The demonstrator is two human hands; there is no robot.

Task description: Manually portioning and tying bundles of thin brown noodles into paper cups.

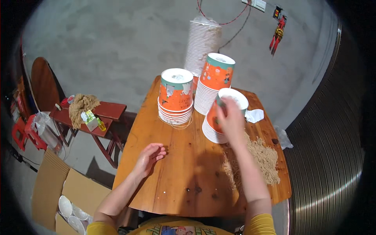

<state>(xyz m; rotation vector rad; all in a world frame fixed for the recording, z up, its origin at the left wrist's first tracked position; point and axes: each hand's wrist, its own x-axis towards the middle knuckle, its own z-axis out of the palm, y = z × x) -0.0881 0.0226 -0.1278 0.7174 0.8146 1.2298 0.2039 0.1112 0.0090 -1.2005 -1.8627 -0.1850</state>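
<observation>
Several upside-down paper buckets, orange and green with white bases, stand nested in stacks on the wooden table (176, 176). My right hand (231, 121) is at the front-right bucket stack (235, 94), its blurred fingers by the upper bucket's base. Whether they grip it cannot be made out. My left hand (150, 156) hovers above the table's left half, holding nothing, with its fingers loosely apart. Beyond it stands the left bucket stack (176, 94), thin tan strings (182, 126) lying at its foot. The middle bucket stack (217, 72) is taller and farther back.
A very tall stack of white-rimmed buckets (201, 47) rises at the back. Tan string (262, 160) lies heaped beside my right forearm, with crumpled white paper (254, 116) beyond. To the left are a red bench (111, 110) and an open cardboard box (84, 188); a ribbed shutter (325, 156) borders the right.
</observation>
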